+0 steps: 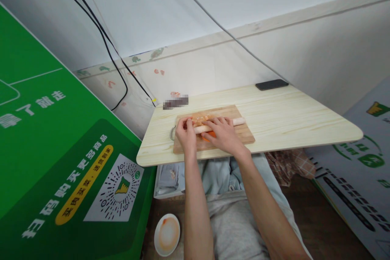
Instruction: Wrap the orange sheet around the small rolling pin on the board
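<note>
A wooden cutting board (240,136) lies on the table with a metal ring at its left edge. Across it rests a pale, slim rolling pin (239,122). My left hand (185,131) has its fingers curled around the pin's left end. Palm down, my right hand (224,132) lies over the pin further right, fingers stretched forward and thumb spread. Beyond the pin is a light orange, bumpy patch (201,118), its material unclear. A brighter orange flat piece (207,136) shows under my right thumb, partly hidden by the hand.
The light wood-grain table (292,122) stands against the wall. A black phone (271,84) lies at its back right. A blurred-out dark object (176,102) is at the back left. Below are a white box (161,193) and a stained white bowl (167,235). Green panel (76,150) at left.
</note>
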`<state>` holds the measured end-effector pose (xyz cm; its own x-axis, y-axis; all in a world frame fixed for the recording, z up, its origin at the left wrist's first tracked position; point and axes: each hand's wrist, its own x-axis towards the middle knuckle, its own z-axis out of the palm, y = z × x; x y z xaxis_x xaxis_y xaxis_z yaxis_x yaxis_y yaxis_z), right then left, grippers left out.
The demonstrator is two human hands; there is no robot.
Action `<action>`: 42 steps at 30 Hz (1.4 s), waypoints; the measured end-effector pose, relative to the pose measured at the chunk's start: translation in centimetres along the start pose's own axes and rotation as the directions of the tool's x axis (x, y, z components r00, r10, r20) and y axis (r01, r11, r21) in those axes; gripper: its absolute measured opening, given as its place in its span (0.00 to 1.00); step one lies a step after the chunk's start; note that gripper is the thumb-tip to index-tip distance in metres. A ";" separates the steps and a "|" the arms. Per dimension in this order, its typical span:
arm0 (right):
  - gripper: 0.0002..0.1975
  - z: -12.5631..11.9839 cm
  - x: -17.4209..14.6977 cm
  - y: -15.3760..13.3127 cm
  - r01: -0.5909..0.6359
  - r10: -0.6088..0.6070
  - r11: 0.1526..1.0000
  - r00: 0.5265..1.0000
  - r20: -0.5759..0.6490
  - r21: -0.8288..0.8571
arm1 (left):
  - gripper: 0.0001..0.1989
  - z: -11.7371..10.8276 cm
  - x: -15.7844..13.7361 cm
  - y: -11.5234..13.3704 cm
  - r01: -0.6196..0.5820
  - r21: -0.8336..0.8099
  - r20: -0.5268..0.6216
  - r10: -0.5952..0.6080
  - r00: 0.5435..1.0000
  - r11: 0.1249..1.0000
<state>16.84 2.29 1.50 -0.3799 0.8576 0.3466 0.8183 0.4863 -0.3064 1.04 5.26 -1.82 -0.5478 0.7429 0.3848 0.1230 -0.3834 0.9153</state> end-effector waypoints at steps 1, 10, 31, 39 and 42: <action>0.22 0.0 0.0 0.0 0.002 -0.002 1.000 1.000 0.000 -0.003 | 0.08 0.0 0.0 0.1 -0.002 0.002 -0.001 0.002 1.000 1.000; 0.21 0.2 0.0 0.2 0.014 -0.014 1.000 1.000 -0.018 -0.007 | 0.09 0.0 -0.1 0.6 0.003 0.027 0.006 -0.003 1.000 1.000; 0.20 -0.2 0.1 -0.1 -0.005 0.005 1.000 1.000 0.002 -0.015 | 0.08 0.0 0.0 0.2 -0.003 -0.007 -0.001 0.003 1.000 1.000; 0.19 0.0 0.1 0.0 -0.004 0.004 1.000 1.000 -0.010 -0.004 | 0.08 0.0 0.1 0.0 0.005 -0.015 -0.001 -0.005 1.000 1.000; 0.20 0.0 0.1 0.0 -0.004 0.004 1.000 1.000 -0.005 -0.002 | 0.08 0.1 0.1 -0.1 0.002 0.000 -0.002 -0.002 1.000 1.000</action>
<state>16.81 2.40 1.57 -0.3747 0.8585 0.3500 0.8206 0.4828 -0.3057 1.05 5.38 -1.83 -0.5500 0.7425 0.3823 0.1218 -0.3815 0.9163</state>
